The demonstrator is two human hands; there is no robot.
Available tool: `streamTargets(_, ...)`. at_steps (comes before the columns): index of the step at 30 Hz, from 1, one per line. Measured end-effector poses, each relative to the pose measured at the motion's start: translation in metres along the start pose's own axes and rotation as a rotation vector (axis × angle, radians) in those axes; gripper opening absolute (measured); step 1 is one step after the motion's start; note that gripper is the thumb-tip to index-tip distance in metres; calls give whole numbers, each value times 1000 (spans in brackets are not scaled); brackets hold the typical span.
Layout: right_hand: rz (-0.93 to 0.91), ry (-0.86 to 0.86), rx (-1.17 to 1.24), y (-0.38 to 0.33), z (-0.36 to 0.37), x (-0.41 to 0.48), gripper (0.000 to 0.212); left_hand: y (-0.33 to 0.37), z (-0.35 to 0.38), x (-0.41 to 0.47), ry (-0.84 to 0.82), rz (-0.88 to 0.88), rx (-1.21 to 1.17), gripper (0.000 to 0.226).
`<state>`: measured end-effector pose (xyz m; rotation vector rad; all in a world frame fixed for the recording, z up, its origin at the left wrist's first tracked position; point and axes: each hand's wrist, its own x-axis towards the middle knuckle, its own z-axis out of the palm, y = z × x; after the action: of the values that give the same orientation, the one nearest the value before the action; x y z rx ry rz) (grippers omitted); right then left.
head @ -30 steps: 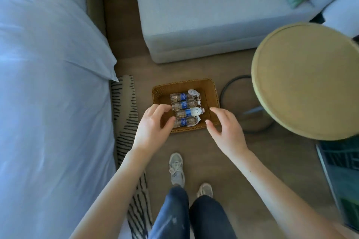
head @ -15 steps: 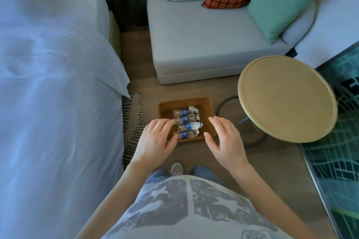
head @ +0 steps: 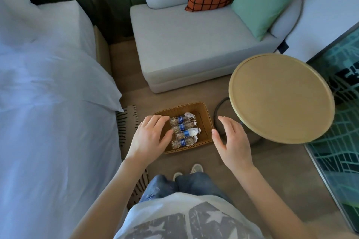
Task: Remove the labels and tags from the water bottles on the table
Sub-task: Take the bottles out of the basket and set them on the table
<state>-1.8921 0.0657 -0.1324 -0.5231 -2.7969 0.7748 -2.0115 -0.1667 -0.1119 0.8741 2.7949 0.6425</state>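
Lying in the basket (head: 204,113), water bottles (head: 182,132) sit between left hand (head: 150,138) and right hand (head: 234,142), grips wide.

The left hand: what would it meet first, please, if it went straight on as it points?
Probably the bottles in the basket; the left hand has its fingers over the rim, though height is unclear.

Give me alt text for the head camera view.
Seen from above, a person's left hand and right hand hover open above a woven tray on the floor holding four labelled water bottles. A bed, grey seat and round table surround it.
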Motion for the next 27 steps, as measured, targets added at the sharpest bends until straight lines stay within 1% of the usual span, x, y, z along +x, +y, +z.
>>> streamTargets(4, 59, 24, -10, 8, 2, 18, 43, -3, 2, 38, -34, 50, 4, 39)
streamTargets(10, 231, 108, -26, 0, 24, 30, 41, -32, 2, 95, -130, 181, 24, 39)
streamTargets(13, 397, 138, -17, -14, 49, 34, 42, -58, 6, 123, -223, 276, 38, 41)
streamTargets(17, 609, 216, 12, -39, 85, 40, 46, -92, 11, 155, -393, 409, 85, 55)
streamTargets(20, 701, 241, 29, -50, 111, 48, 47, -110, 22, 172, -429, 478, 84, 48)
streamTargets(23, 745, 222, 18, -50, 137, 52, 47, -122, 41, 182, -433, 484, 50, 40)
streamTargets(27, 788, 183, 22, -22, 192, 51, 53, -145, 97, 192, -477, 443, 24, 42)
